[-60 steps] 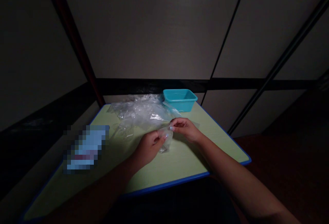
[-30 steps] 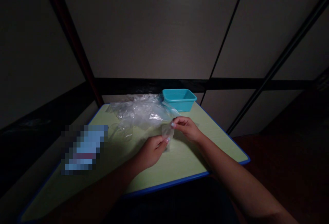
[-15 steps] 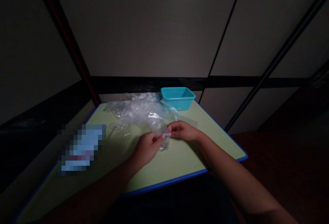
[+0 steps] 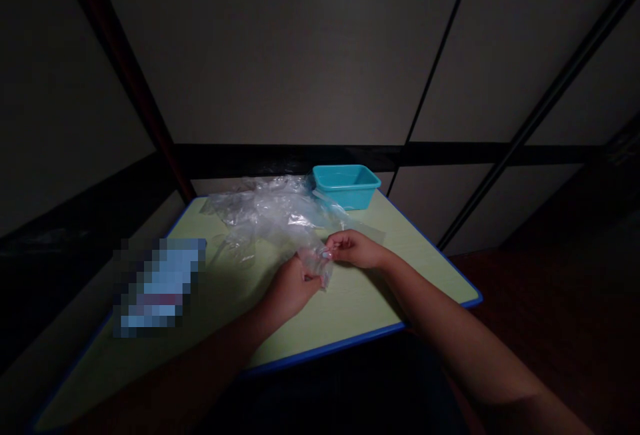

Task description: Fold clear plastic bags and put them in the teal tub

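Note:
Several clear plastic bags lie in a crumpled heap toward the back of the table. One clear plastic bag reaches forward from the heap to my hands. My left hand is closed on its near end, thumb against fingers, low over the tabletop. My right hand pinches the same bag a little higher and to the right. A small pale spot shows at the right fingertips; I cannot make out whether it is a nail or part of the bag.
A turquoise plastic basket stands at the back right, touching the plastic. On the left lies a blurred-out bluish flat object. The pale green table has a blue edge, and cabinet panels rise behind it.
My left thumb has moved down and away from the right fingertips, now lower on the bag's end. The right hand has barely shifted. The view has tilted slightly.

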Available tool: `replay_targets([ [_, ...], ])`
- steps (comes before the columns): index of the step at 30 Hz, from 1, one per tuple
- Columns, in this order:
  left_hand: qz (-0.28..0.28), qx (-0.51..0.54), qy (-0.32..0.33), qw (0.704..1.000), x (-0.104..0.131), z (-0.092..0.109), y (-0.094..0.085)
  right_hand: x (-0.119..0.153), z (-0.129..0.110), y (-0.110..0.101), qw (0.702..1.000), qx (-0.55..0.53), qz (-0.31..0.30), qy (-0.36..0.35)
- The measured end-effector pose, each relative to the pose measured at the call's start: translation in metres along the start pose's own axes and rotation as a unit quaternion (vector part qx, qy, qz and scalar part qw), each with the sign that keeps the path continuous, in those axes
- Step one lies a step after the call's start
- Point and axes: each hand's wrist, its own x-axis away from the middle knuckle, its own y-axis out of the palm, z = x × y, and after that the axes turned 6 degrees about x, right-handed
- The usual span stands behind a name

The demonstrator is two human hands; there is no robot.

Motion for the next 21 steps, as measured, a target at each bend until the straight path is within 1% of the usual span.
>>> replay_targets([
  [5,0.002,0.038,-0.018,0.999,0.001,0.002,0.001,-0.001,0.003,0.002,1.000,0.021,0.007,-0.004],
  [7,0.010,0.054,-0.015,0.998,-0.001,0.003,-0.001,-0.002,0.004,0.003,0.999,0.033,0.015,-0.006],
  [8,0.026,0.055,-0.010,0.998,-0.002,0.004,-0.003,-0.002,0.004,0.004,0.999,0.041,0.017,-0.006],
  [11,0.105,0.043,0.002,0.993,-0.009,0.011,-0.017,-0.002,0.004,0.008,0.998,0.058,0.026,-0.002],
  [13,0.149,0.037,-0.010,0.988,-0.014,0.016,-0.028,-0.002,0.003,0.010,0.997,0.064,0.031,-0.001],
  [14,0.161,0.035,-0.020,0.986,-0.015,0.018,-0.033,-0.002,0.003,0.011,0.997,0.067,0.032,-0.001],
  [15,0.166,0.034,-0.032,0.985,-0.017,0.020,-0.038,-0.002,0.003,0.012,0.997,0.071,0.033,-0.003],
  [17,0.155,0.030,-0.052,0.986,-0.019,0.022,-0.043,-0.002,0.003,0.013,0.996,0.086,0.035,-0.008],
  [21,0.121,0.007,-0.064,0.991,-0.021,0.017,-0.046,-0.003,0.005,0.014,0.995,0.091,0.047,-0.008],
])
